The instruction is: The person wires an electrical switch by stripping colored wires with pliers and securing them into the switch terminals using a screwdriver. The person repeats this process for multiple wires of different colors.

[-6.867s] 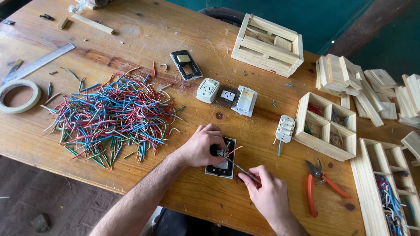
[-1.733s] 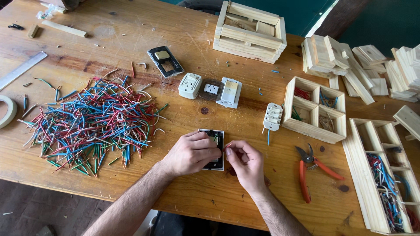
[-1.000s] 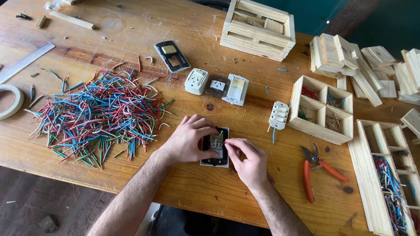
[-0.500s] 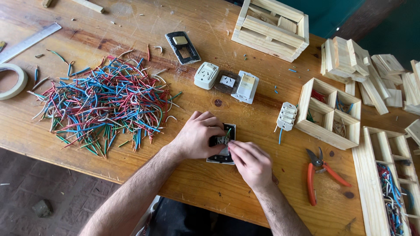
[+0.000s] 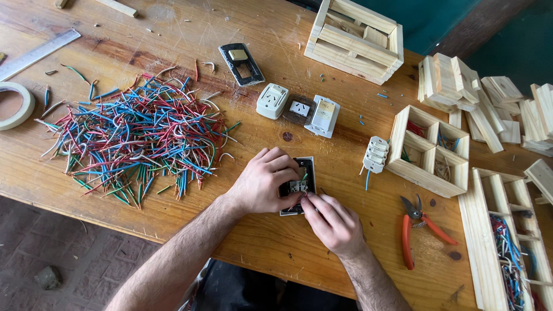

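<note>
A dark wall-switch plate [image 5: 303, 175] with a grey module in its frame lies on the wooden table [image 5: 276, 253] near the front edge. My left hand [image 5: 262, 181] covers the plate's left side and holds it down. My right hand [image 5: 334, 222] sits just below and to the right, fingertips pinched at the module's lower edge. Whether a tool or wire is between those fingers is hidden.
A big heap of coloured wire pieces [image 5: 135, 135] lies left. Other switch and socket parts [image 5: 299, 109] and a black plate [image 5: 245, 62] lie behind. Red-handled pliers [image 5: 417, 227], wooden compartment boxes [image 5: 429, 150], a slatted crate [image 5: 354, 31], tape roll [image 5: 12, 103] and ruler [image 5: 37, 53] surround.
Both hands stay on the plate. My right hand, which held a thin tool earlier, has closed in against the module; the view has shifted slightly.
</note>
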